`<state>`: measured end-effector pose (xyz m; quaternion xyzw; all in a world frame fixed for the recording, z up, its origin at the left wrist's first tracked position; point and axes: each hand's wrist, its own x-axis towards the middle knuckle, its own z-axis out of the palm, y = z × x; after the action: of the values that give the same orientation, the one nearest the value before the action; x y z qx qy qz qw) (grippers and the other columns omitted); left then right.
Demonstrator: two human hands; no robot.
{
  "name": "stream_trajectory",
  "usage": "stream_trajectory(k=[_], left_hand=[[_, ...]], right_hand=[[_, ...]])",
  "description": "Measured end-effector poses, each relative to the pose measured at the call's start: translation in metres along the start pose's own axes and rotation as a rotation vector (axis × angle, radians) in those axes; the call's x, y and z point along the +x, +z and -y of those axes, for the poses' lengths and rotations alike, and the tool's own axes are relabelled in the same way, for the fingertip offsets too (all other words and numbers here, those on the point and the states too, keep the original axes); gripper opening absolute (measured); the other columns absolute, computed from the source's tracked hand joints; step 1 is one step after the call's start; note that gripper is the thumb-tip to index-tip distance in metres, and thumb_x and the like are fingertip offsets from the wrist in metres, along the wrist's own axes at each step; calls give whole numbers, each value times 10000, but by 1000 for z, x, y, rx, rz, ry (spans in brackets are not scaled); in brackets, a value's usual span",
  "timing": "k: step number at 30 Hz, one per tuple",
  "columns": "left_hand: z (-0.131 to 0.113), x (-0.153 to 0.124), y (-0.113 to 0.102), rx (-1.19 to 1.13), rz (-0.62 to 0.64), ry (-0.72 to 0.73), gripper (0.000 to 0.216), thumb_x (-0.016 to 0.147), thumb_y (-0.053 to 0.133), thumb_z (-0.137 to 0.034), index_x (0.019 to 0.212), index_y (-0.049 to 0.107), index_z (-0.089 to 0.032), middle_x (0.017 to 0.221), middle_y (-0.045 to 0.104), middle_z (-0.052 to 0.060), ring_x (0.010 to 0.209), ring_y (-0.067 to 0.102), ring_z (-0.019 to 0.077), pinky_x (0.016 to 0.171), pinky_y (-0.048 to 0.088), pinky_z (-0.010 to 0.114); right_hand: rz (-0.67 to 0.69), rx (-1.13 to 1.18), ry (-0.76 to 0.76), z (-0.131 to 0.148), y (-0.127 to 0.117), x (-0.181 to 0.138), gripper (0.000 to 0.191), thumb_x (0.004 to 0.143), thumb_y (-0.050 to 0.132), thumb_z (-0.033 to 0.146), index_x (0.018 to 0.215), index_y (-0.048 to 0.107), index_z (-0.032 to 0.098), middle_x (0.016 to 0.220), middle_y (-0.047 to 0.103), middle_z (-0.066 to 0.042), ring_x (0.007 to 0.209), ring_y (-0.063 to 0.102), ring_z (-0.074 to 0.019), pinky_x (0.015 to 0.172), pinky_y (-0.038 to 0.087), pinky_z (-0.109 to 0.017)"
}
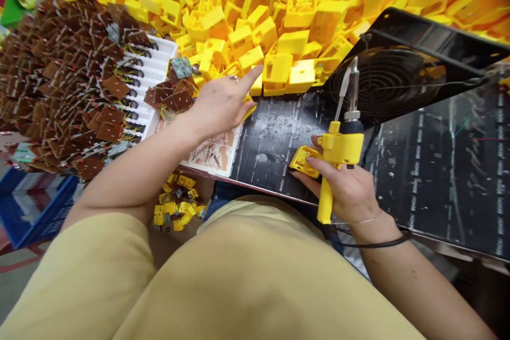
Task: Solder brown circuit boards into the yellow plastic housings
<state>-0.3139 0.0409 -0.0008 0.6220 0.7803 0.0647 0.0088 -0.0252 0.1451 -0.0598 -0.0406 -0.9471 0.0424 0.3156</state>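
Note:
My right hand (345, 186) is closed around a yellow soldering gun (340, 149), tip pointing up, and also holds a small yellow plastic housing (303, 161) against its fingers above the black mat (274, 138). My left hand (223, 101) reaches toward the heap of yellow plastic housings (287, 16), forefinger stretched out and touching a housing at the heap's near edge; the other fingers are curled, and a yellow piece shows under the palm. Small brown circuit boards (171, 96) lie just left of this hand.
A big pile of brown circuit boards with wires (71, 74) fills the left, partly on a white tray (159, 71). A black fan (388, 82) stands right of the heap. Several finished yellow parts (177, 210) lie below the table edge. A blue crate (32, 207) sits low left.

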Motion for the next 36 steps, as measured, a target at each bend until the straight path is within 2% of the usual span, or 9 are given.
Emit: stream_trajectory(k=[5, 8, 12, 16, 19, 25, 29, 31, 36], left_hand=[[-17, -31, -16, -316, 410, 395, 248, 986, 538, -222, 1073, 770, -226, 1066, 770, 35, 1001, 713, 186, 937, 548, 308], [-27, -37, -11, -337, 297, 556, 369, 999, 483, -147, 1234, 733, -282, 1406, 681, 49, 1290, 611, 230, 1112, 473, 396], [-39, -57, -3, -96, -47, 195, 471, 1021, 536, -474, 1412, 623, -228, 1443, 616, 161, 1308, 568, 353, 1073, 468, 534], [-47, -79, 6, 181, -65, -6, 688, 962, 509, -697, 1338, 673, -145, 1115, 714, 200, 1035, 652, 363, 783, 544, 453], [-51, -84, 12, 163, -47, 115, 532, 994, 540, -527, 1310, 685, -125, 1074, 729, 178, 978, 671, 318, 741, 557, 398], [-54, -79, 20, -159, 11, 525, 484, 963, 514, -212, 1437, 600, -170, 1530, 556, 172, 1207, 651, 249, 1030, 527, 396], [-24, -72, 9, -58, -31, 193, 431, 1049, 406, -366, 1345, 663, -186, 1512, 578, 128, 1318, 566, 292, 1089, 472, 528], [0, -64, -1, 99, -1, 3, 443, 1039, 339, -274, 1306, 688, -216, 1490, 594, 82, 1427, 446, 331, 1164, 350, 657], [52, -40, -18, 165, 90, -17, 450, 1045, 320, -306, 1265, 708, -247, 1388, 628, 18, 1434, 364, 285, 1284, 177, 666]], right_hand=[[47, 112, -3, 0, 1, 1, 463, 928, 736, 227, 1329, 509, 275, 1001, 750, -27, 818, 744, -193, 733, 628, -313], [56, 151, 0, 2, -1, 1, 500, 917, 753, 253, 1348, 500, 265, 1086, 750, -55, 921, 759, -215, 781, 649, -327], [39, 146, 30, 4, -4, 0, 599, 891, 785, 318, 1400, 479, 234, 1158, 747, -88, 1023, 755, -250, 790, 656, -343], [64, 119, 22, 5, -5, 0, 522, 920, 750, 267, 1378, 499, 246, 1089, 763, -59, 919, 766, -220, 759, 639, -321], [50, 108, 19, 6, -6, 0, 505, 899, 773, 252, 1334, 520, 217, 1144, 752, -81, 936, 763, -222, 751, 630, -314], [49, 140, 44, 6, -10, -9, 573, 910, 762, 270, 1419, 504, 224, 908, 750, -26, 809, 757, -232, 605, 581, -306], [73, 129, 35, 6, -14, -9, 603, 889, 786, 298, 1418, 499, 253, 1064, 757, -59, 936, 760, -256, 738, 616, -349], [89, 146, -4, 7, -13, -1, 595, 876, 797, 291, 1396, 513, 243, 1155, 747, -88, 1065, 740, -284, 869, 621, -405], [127, 237, -155, 13, 6, 27, 452, 916, 751, 345, 1314, 561, 249, 1153, 750, -77, 1181, 698, -276, 1022, 577, -454]])
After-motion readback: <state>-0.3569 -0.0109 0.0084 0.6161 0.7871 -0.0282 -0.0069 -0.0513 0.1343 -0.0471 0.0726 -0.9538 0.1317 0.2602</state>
